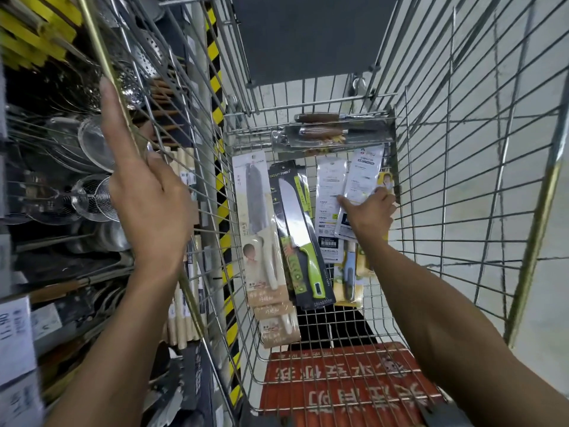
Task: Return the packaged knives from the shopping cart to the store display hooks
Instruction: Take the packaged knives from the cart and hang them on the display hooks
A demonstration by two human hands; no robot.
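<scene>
Reaching into the shopping cart (462, 149), we are pinching the white knife package (360, 180) atop its pile in our right hand (369, 214) to lift it; our left hand (151, 204) is clasping the cart rim (92, 35), steadying it.

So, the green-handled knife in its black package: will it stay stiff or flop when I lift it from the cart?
Probably stiff: the long steel blade runs most of the black package. Likely handle-heavy, so it may tip toward the thick green handle. It looks glossy, so may slip.
</scene>
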